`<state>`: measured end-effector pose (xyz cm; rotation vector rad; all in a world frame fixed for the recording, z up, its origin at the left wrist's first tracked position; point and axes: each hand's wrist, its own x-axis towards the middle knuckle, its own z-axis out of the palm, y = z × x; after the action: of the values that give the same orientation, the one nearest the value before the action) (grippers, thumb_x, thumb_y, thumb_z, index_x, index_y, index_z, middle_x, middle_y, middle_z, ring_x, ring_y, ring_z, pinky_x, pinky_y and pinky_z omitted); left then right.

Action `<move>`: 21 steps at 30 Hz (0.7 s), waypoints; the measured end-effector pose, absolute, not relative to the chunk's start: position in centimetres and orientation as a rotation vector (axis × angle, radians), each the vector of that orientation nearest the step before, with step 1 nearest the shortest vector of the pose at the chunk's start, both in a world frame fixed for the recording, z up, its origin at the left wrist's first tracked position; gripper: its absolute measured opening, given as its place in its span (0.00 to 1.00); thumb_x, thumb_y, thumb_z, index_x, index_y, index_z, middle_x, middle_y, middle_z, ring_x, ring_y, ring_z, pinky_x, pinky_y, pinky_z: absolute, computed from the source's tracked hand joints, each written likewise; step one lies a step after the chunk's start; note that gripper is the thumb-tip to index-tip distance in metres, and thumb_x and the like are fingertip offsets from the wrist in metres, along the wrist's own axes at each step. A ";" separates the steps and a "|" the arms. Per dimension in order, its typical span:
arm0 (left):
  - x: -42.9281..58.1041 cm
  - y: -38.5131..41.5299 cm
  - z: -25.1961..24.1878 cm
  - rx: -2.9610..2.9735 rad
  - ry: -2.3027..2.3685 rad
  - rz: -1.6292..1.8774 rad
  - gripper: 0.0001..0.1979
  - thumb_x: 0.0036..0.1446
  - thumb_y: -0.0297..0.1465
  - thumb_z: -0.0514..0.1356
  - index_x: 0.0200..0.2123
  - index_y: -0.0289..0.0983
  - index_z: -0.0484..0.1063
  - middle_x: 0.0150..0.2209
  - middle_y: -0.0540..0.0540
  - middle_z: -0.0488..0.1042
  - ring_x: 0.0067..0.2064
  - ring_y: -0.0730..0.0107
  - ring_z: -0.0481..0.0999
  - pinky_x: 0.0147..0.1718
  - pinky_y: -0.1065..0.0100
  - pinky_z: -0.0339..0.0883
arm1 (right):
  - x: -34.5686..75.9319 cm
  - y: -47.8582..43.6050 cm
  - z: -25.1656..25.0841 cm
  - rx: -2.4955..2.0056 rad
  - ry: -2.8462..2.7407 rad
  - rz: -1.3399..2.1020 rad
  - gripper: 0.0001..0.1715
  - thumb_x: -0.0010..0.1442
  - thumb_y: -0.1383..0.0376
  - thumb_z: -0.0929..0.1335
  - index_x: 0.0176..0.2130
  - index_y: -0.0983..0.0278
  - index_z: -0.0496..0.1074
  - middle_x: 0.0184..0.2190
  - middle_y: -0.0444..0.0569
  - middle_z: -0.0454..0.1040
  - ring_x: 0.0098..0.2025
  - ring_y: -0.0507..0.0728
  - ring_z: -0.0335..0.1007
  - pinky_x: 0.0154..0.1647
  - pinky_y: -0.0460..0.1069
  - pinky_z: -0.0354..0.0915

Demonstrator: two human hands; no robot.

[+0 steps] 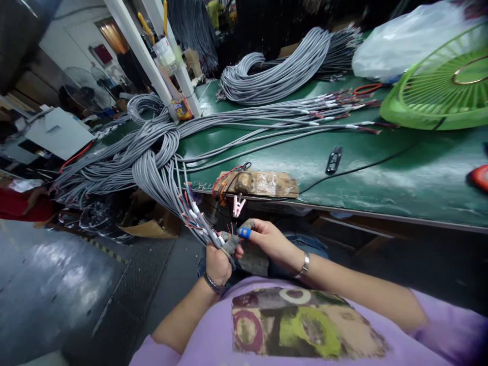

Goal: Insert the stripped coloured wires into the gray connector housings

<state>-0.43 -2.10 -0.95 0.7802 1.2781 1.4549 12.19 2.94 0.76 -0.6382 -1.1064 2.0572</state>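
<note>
The coloured wires [231,229] at the end of a grey cable stand in the narrow gap between my two hands, in front of my body and just off the near edge of the green table [389,173]. They fan upward, toward the table, while the grey cables [158,178] behind them slant down from the upper left into my left hand [218,263]. That hand is closed around the cable ends, its thumb and fingers wrapped in grey covers, so the left side is the one that bears the bundle. My right hand [271,244] comes in from the opposite side, thumb and forefinger drawn close together right at the wires; I cannot tell whether a strand is pinched between them. A blue wrap [244,233] circles my right thumb. The relation that matters is this: the wires lie to the left of my right fingertips and just beyond my left grip, with the cable's long axis running away to the upper left. Past the wires, at the table edge, hangs a pink clip [238,206], and above it lies a wooden block [272,184]. Farther right a small black tool [334,160] rests on the table, well apart from both hands.
</note>
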 end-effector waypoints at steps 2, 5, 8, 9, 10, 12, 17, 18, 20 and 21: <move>-0.7 -2.0 -0.8 0.752 1.254 1.449 0.14 0.45 0.36 0.66 0.19 0.34 0.68 0.14 0.51 0.69 0.16 0.77 0.66 0.17 0.75 0.60 | 12.5 3.3 0.4 -0.729 -1.120 2.004 0.16 0.50 0.56 0.71 0.25 0.64 0.66 0.18 0.42 0.69 0.22 0.50 0.64 0.27 0.47 0.61; -1.5 -1.8 -0.6 0.686 1.141 1.434 0.14 0.42 0.36 0.68 0.20 0.34 0.68 0.13 0.52 0.68 0.15 0.77 0.65 0.14 0.76 0.56 | 12.9 4.3 -0.5 -0.831 -1.004 1.947 0.18 0.50 0.53 0.71 0.25 0.66 0.69 0.19 0.41 0.67 0.21 0.47 0.59 0.26 0.45 0.60; -2.3 -1.5 -0.5 0.645 1.031 1.381 0.15 0.37 0.36 0.70 0.21 0.34 0.67 0.13 0.53 0.67 0.13 0.77 0.64 0.12 0.76 0.54 | 13.0 5.7 -0.9 -0.839 -0.810 2.056 0.22 0.54 0.49 0.67 0.28 0.66 0.71 0.23 0.44 0.68 0.22 0.47 0.60 0.27 0.45 0.62; -2.4 -1.4 -0.4 0.638 1.005 1.363 0.16 0.36 0.36 0.70 0.20 0.34 0.67 0.13 0.53 0.67 0.13 0.77 0.64 0.12 0.76 0.54 | 13.0 6.2 -0.9 -0.842 -0.769 2.104 0.23 0.55 0.48 0.66 0.29 0.66 0.71 0.24 0.45 0.69 0.23 0.48 0.60 0.27 0.45 0.63; -2.5 -1.2 -0.3 0.634 0.983 1.349 0.16 0.35 0.36 0.71 0.20 0.34 0.66 0.13 0.53 0.67 0.13 0.78 0.64 0.12 0.76 0.54 | 12.8 6.7 -0.9 -0.836 -0.746 2.152 0.23 0.56 0.48 0.65 0.29 0.66 0.71 0.25 0.46 0.69 0.23 0.48 0.61 0.26 0.45 0.63; -2.5 -0.8 -0.2 0.637 0.942 1.320 0.17 0.35 0.35 0.71 0.20 0.34 0.66 0.12 0.53 0.66 0.12 0.78 0.63 0.12 0.76 0.53 | 12.4 7.4 -0.6 -0.787 -0.755 2.223 0.23 0.56 0.48 0.65 0.31 0.66 0.71 0.27 0.47 0.70 0.24 0.48 0.61 0.26 0.45 0.63; -2.0 0.3 -0.1 0.649 0.905 1.267 0.15 0.37 0.35 0.70 0.21 0.34 0.66 0.12 0.53 0.66 0.12 0.78 0.62 0.11 0.76 0.51 | 11.3 8.0 0.0 -0.680 -1.036 1.991 0.26 0.52 0.45 0.67 0.29 0.66 0.71 0.24 0.44 0.68 0.23 0.48 0.58 0.25 0.45 0.59; -1.9 0.5 -0.2 0.645 0.907 1.265 0.15 0.37 0.34 0.70 0.21 0.34 0.66 0.13 0.53 0.66 0.12 0.78 0.62 0.11 0.75 0.51 | 11.2 8.0 -0.1 -0.705 -1.103 1.877 0.27 0.52 0.44 0.66 0.27 0.66 0.71 0.23 0.45 0.68 0.23 0.48 0.57 0.25 0.45 0.58; -1.8 0.7 -0.3 0.640 0.913 1.263 0.15 0.36 0.34 0.70 0.21 0.34 0.67 0.13 0.53 0.66 0.12 0.78 0.63 0.10 0.75 0.51 | 11.0 7.9 -0.4 -0.753 -1.175 1.705 0.29 0.52 0.43 0.65 0.26 0.66 0.72 0.22 0.45 0.68 0.23 0.49 0.57 0.26 0.46 0.57; -1.7 0.8 -0.4 0.638 0.918 1.263 0.15 0.35 0.34 0.70 0.21 0.34 0.67 0.13 0.53 0.66 0.12 0.78 0.63 0.10 0.75 0.51 | 10.9 7.9 -0.6 -0.755 -1.165 1.701 0.29 0.52 0.42 0.64 0.26 0.66 0.72 0.22 0.46 0.68 0.23 0.50 0.57 0.26 0.46 0.57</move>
<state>-1.74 0.83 -0.37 0.6383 0.9181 1.2630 10.87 7.90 -0.56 -0.7547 -1.1648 1.7006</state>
